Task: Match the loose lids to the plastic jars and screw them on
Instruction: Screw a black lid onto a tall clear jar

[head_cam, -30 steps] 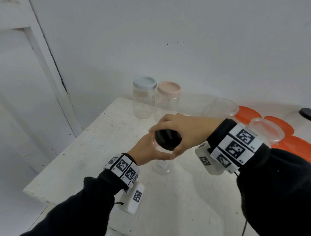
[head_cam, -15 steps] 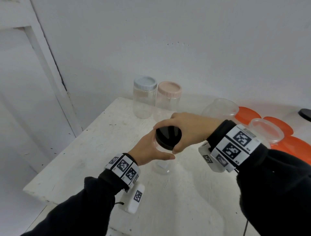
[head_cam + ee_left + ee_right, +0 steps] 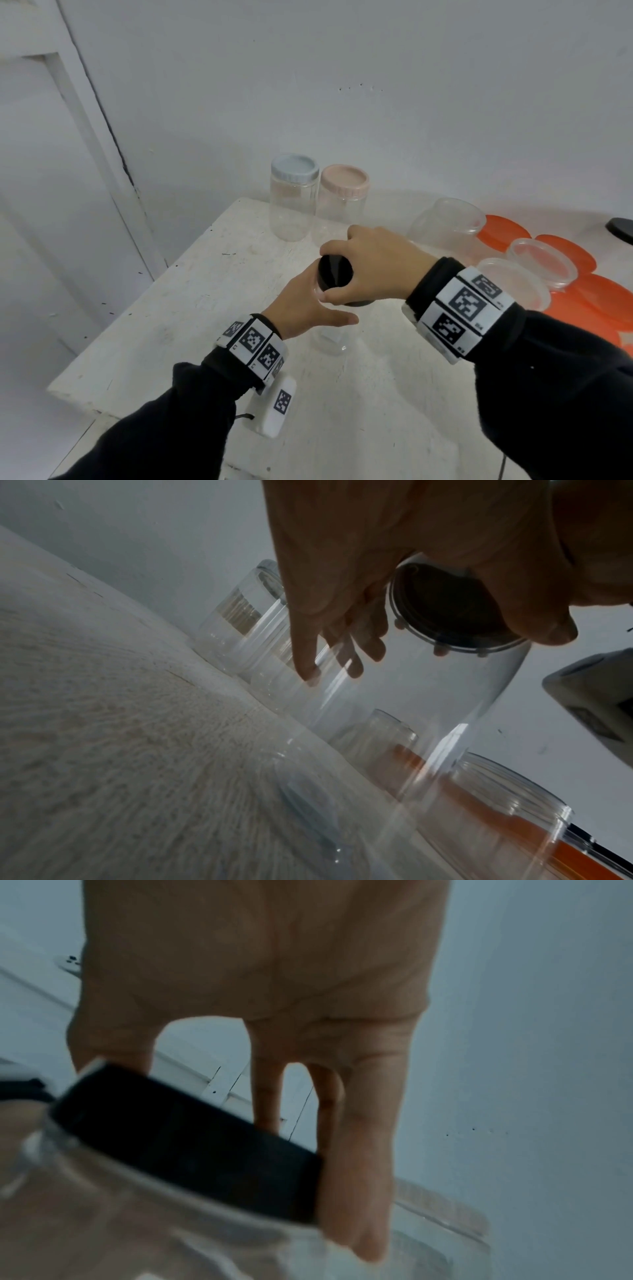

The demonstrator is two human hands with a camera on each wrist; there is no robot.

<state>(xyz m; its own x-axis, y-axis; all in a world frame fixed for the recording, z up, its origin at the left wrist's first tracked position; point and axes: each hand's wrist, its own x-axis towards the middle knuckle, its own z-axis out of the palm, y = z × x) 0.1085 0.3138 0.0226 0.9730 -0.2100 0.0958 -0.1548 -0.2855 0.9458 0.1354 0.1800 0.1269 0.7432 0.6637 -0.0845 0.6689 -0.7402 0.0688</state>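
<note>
A plain white wall point(image 3: 376, 85) fills the upper and right parts of the head view, with a few small dark specks near the upper centre. At the left edge stands a white-painted door frame point(image 3: 99, 144), its paint cracked along the seam where it meets the wall. Across the lower centre lies a white-painted wooden table point(image 3: 178, 308), its surface scuffed and worn, with wood grain showing. The light is soft and even.

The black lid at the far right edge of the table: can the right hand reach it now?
Probably not yet. The right hand grips another black lid on the clear jar. The far lid lies beyond open jars and orange lids.
</note>
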